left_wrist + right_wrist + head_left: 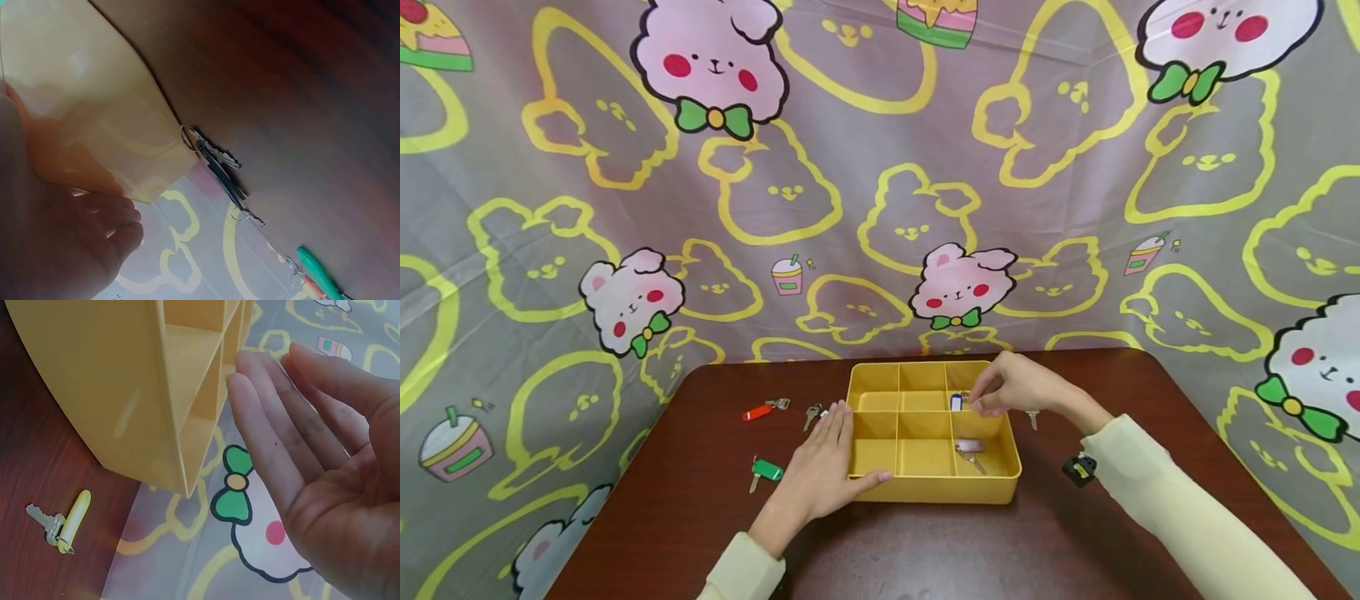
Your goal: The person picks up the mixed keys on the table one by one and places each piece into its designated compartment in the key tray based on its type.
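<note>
A yellow six-compartment box [936, 490] stands on the dark table. My left hand [820, 471] rests along its left side, fingers straight, thumb at the front; the left wrist view shows that hand [69, 244] against the box wall [81, 75]. Over the back right compartment is my right hand [1018, 387], beside a blue-edged key tag [956, 403] lying inside. In the right wrist view, this hand [350, 462] has loosely bent fingers and nothing visible between them. The front right compartment contains a pale pink tag [969, 446] with a key.
Left of the box lie a red tag [758, 412], a green tag [767, 470] and a key [812, 414]. To its right are a key [1033, 418] and a black tag [1080, 469]. A yellow tag [75, 522] with a key shows in the right wrist view.
</note>
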The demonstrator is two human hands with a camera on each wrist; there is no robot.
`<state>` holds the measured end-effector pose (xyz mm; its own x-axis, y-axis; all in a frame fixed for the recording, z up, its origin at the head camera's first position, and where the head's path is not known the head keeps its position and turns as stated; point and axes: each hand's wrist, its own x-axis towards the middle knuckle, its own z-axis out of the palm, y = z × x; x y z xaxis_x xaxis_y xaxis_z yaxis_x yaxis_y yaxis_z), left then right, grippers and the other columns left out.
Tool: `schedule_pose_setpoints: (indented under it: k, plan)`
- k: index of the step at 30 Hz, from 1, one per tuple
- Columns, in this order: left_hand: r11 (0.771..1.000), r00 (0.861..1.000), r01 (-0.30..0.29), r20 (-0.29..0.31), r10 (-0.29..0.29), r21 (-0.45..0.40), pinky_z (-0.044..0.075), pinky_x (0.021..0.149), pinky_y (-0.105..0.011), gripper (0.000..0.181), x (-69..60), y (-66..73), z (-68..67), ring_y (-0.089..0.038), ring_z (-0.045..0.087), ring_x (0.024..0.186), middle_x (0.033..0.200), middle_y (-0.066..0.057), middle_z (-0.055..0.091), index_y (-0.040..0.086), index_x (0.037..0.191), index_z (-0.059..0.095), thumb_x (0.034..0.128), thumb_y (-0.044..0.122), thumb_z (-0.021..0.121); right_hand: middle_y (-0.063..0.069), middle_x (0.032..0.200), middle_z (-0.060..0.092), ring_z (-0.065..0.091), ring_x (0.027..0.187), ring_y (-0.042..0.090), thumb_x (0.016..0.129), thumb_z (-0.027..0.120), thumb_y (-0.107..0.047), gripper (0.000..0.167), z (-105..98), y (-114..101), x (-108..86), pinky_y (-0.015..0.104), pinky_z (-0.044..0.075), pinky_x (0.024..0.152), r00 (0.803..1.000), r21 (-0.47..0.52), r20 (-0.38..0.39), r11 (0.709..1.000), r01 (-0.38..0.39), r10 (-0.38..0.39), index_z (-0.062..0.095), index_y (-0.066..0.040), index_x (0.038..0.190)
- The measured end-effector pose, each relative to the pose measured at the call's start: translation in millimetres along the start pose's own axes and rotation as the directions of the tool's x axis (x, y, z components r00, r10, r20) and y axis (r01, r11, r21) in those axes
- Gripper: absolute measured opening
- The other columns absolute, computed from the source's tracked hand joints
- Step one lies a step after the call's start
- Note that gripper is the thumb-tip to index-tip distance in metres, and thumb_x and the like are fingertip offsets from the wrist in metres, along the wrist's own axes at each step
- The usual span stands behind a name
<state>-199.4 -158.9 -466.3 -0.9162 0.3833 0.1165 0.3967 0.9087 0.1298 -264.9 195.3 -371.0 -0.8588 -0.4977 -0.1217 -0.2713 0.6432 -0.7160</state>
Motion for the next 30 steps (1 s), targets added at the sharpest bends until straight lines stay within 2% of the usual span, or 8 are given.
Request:
schedule_pose_setpoints:
  k: [4,7,15,22,30]
  plan:
    - [1.0,1.0,-0.002,-0.005,0.002,-0.008,0.028,0.132,-0.05,0.118,0.1,0.1,-0.1,-0.035,0.022,0.164,0.174,-0.021,0.02,-0.004,0.164,0.024,0.091,0.085,0.049,0.012,0.095,0.082,0.077,0.08,0.023,0.094,0.079,-0.014,0.011,-3.1,3.7,-6.4,0.038,0.066,0.075,1.0,0.004,-0.025,1.0,0.017,-0.017,0.083,-0.006,0.101]
    - [1.0,1.0,-0.007,-0.011,0.007,-0.005,0.028,0.132,-0.05,0.117,0.0,-0.4,0.5,-0.036,0.023,0.164,0.174,-0.022,0.021,-0.005,0.164,0.025,0.0913,0.084,0.05,0.013,0.095,0.082,0.078,0.083,0.027,0.094,0.078,-0.012,0.01,-5.2,6.1,-10.6,0.033,0.065,0.073,0.999,0.017,-0.052,1.0,0.012,-0.011,0.082,-0.006,0.101]
    - [1.0,1.0,-0.012,-0.025,0.012,0.009,0.03,0.131,-0.049,0.118,0.3,-0.6,0.5,-0.036,0.024,0.163,0.173,-0.022,0.024,-0.005,0.163,0.027,0.0908,0.086,0.048,0.003,0.087,0.08,0.071,0.075,0.019,0.093,0.077,-0.011,0.01,-11.8,11.0,-20.5,0.03,0.06,0.064,0.991,-0.014,-0.128,1.0,0.028,-0.03,0.081,-0.006,0.101]
    - [1.0,1.0,-0.006,-0.019,0.006,0.001,0.028,0.132,-0.05,0.118,-0.4,-0.1,-1.1,-0.035,0.022,0.164,0.174,-0.021,0.021,-0.004,0.164,0.026,0.0909,0.085,0.05,-0.002,0.09,0.081,0.071,0.078,0.014,0.091,0.082,-0.021,0.014,-13.9,15.7,-26.5,0.026,0.056,0.067,0.978,-0.088,-0.202,0.995,0.043,-0.06,0.083,-0.011,0.101]
    - [1.0,1.0,-0.006,-0.018,0.006,0.009,0.028,0.132,-0.05,0.117,-0.5,-1.0,-0.7,-0.035,0.02,0.165,0.175,-0.02,0.018,-0.004,0.165,0.024,0.0914,0.085,0.049,-0.002,0.094,0.082,0.072,0.082,0.01,0.092,0.08,-0.015,0.008,-15.2,25.2,-31.4,0.028,0.056,0.073,0.954,-0.189,-0.293,0.982,0.012,-0.068,0.083,-0.012,0.099]
